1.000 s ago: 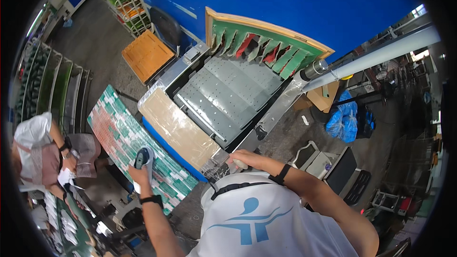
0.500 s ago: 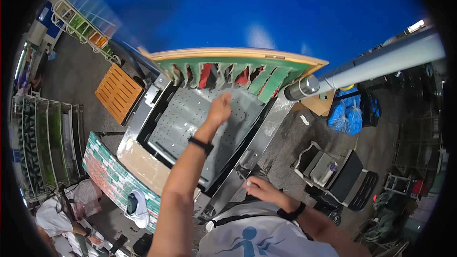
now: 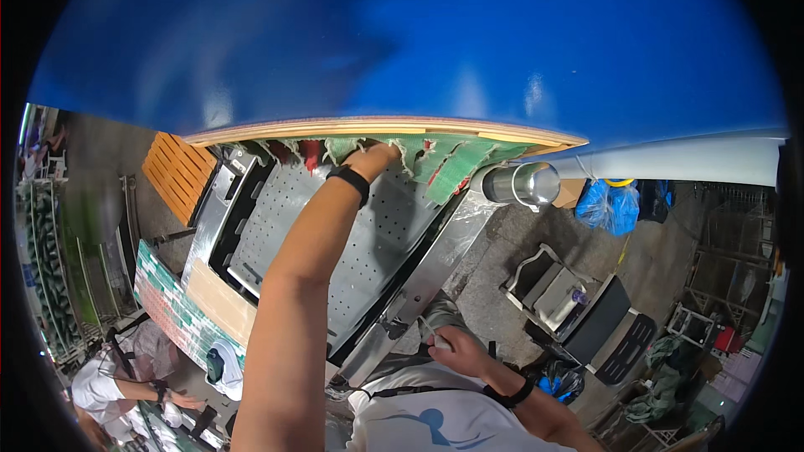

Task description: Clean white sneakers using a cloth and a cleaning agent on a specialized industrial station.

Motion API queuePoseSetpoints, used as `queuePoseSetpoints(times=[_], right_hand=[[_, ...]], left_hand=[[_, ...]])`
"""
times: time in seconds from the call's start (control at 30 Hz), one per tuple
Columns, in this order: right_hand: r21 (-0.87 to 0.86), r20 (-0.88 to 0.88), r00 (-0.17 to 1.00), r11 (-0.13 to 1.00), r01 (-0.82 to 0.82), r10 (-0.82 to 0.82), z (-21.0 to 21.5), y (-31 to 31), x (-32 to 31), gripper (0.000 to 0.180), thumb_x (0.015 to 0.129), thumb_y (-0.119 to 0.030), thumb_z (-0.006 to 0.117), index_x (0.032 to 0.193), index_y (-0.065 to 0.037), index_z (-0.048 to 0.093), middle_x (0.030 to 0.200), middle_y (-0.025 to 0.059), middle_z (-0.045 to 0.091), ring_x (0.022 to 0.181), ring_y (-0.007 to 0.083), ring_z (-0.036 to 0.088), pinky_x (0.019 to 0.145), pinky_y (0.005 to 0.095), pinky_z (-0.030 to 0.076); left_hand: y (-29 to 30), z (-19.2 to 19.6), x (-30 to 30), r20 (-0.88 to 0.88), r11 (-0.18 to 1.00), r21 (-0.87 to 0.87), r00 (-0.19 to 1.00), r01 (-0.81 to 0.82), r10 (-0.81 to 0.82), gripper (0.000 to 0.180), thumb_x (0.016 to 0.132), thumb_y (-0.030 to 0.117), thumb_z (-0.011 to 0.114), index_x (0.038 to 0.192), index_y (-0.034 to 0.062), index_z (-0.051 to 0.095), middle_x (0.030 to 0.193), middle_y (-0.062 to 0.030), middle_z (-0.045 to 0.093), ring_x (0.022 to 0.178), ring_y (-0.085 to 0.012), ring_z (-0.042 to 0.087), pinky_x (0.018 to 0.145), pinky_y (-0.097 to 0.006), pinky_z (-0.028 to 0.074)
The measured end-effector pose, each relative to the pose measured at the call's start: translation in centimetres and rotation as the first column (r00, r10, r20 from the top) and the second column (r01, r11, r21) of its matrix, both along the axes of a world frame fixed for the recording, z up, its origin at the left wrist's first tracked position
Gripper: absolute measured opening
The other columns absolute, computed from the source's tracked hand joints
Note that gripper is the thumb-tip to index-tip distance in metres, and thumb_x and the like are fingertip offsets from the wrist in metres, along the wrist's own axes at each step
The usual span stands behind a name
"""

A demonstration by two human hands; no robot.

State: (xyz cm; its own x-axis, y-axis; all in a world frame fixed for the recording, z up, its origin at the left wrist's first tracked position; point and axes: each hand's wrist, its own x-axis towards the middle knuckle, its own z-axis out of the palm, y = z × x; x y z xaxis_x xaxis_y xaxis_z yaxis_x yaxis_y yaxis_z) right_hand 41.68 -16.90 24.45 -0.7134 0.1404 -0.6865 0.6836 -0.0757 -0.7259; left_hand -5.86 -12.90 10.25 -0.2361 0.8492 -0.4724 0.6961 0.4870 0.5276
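Note:
My left hand [image 3: 377,159] reaches forward to the slit green and red cloth curtain [image 3: 456,169] hanging below the blue machine hood [image 3: 469,50]. Frayed strips cover its fingertips, so their grip does not show. Beneath that forearm lies a grey perforated metal plate [image 3: 335,226], set in a metal frame. My right hand [image 3: 461,351] is closed near my waist, beside the frame's right rail [image 3: 419,285]. A thin pale end shows at its fingers; what it belongs to is unclear.
Left of the frame, a white shoe [image 3: 224,368] rests on a green and red patterned board [image 3: 176,305]. Beyond is an orange slatted board [image 3: 177,177]. A metal cylinder [image 3: 523,184] juts out at right, near blue plastic bags [image 3: 607,205] and a chair [image 3: 578,310]. Another person [image 3: 109,385] sits at lower left.
My left hand has moved forward from above the plate into the curtain strips. The view has shifted, and the hood fills more of it. My right hand stays low and closed.

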Motion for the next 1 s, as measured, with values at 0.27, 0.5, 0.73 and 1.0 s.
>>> queuePoseSetpoints(times=[0.27, 0.5, 0.73, 1.0], right_hand=[[-0.143, 0.093, 0.991, 0.984, 0.105, -0.092, -4.2, -1.1, 4.0, 0.023, 0.098, -0.019, 0.073, 0.111, 0.000, 0.072, 0.093, 0.0070, 0.070, 0.085, 0.0157, 0.064, 0.079, 0.0344, 0.052], [-0.098, 0.018, 0.997, 0.993, -0.067, 0.069, -3.1, -1.4, 2.1, 0.028, 0.104, -0.026, 0.066, 0.116, -0.001, 0.069, 0.092, 0.0037, 0.067, 0.081, 0.0104, 0.062, 0.072, 0.0293, 0.049], [-0.031, -0.034, 0.999, 0.999, -0.006, 0.005, -1.8, -3.8, 2.3, 0.017, 0.103, -0.015, 0.067, 0.114, -0.002, 0.070, 0.089, 0.0031, 0.067, 0.082, 0.0101, 0.064, 0.070, 0.0283, 0.049], [-0.104, -0.150, 0.988, 0.994, -0.044, 0.028, 0.8, -8.0, -1.6, 0.034, 0.113, -0.030, 0.050, 0.120, -0.004, 0.071, 0.095, 0.0049, 0.070, 0.089, 0.0125, 0.065, 0.082, 0.0289, 0.049]], left_hand=[[-2.9, -0.7, 0.7, 0.009, 0.896, 0.387, 0.972, -0.219, 0.234, 0.065, 0.110, 0.055, 0.046, 0.160, 0.0138, 0.049, 0.165, -0.0138, 0.050, 0.151, -0.0361, 0.048, 0.127, -0.046, 0.040], [-2.7, -4.1, 2.8, 0.016, 0.620, 0.436, 0.694, -0.653, 0.720, 0.049, 0.099, 0.055, 0.068, 0.134, 0.0214, 0.076, 0.135, -0.0105, 0.075, 0.123, -0.0356, 0.070, 0.107, -0.047, 0.055], [-7.8, 3.7, 4.7, 0.158, 0.597, 0.319, 0.662, -0.736, 0.733, 0.052, 0.090, 0.047, 0.077, 0.135, 0.0204, 0.075, 0.133, -0.0138, 0.077, 0.123, -0.0364, 0.072, 0.104, -0.046, 0.057], [-30.5, 11.3, 19.1, 0.905, 0.261, -0.399, -0.331, -0.879, 0.268, 0.060, 0.091, 0.019, 0.082, 0.145, 0.0014, 0.062, 0.122, -0.0112, 0.077, 0.106, -0.0219, 0.076, 0.091, -0.036, 0.062]])
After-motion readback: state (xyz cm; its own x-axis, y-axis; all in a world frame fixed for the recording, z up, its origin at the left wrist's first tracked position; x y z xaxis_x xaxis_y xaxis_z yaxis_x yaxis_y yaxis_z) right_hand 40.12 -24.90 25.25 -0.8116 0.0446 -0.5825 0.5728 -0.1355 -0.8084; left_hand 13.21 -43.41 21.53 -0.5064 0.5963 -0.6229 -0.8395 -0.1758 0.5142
